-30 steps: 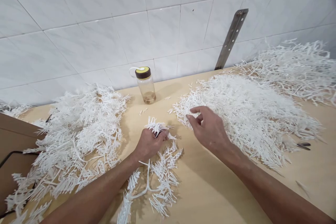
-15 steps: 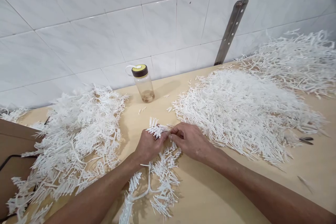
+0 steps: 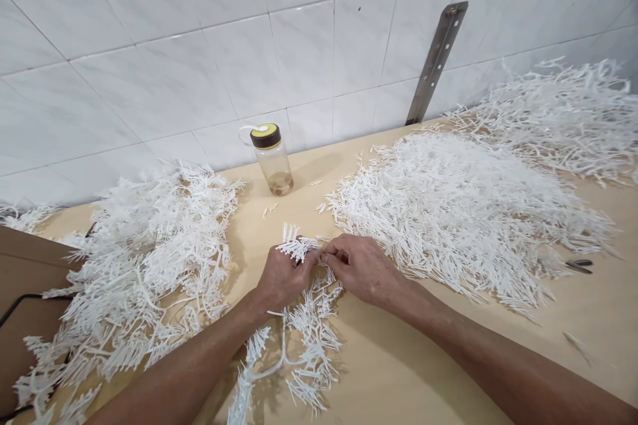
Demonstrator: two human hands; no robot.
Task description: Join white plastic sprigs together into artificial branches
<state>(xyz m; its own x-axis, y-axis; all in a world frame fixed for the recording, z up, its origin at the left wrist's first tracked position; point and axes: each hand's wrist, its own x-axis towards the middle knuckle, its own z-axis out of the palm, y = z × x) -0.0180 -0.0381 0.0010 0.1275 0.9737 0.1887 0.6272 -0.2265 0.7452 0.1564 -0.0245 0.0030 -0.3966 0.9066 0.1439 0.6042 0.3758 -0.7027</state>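
My left hand (image 3: 280,277) is closed around a white plastic branching frame (image 3: 299,339) that carries rows of thin sticks; the frame lies on the wooden table (image 3: 399,372) and runs back under my forearm. A tuft of its sticks (image 3: 298,246) pokes up above my fingers. My right hand (image 3: 359,267) meets the left at that tuft, its fingertips pinched on the sticks there.
A heap of white branching frames (image 3: 149,265) lies at the left. A broad pile of loose white sticks (image 3: 463,206) spreads at the right, with another heap (image 3: 558,119) behind it. A clear bottle with a brown and yellow lid (image 3: 272,158) stands by the tiled wall. Small pliers (image 3: 578,266) lie at the far right.
My right hand came back from the loose stick pile to my left hand and pinched the tuft of sticks. The left hand has stayed in place.
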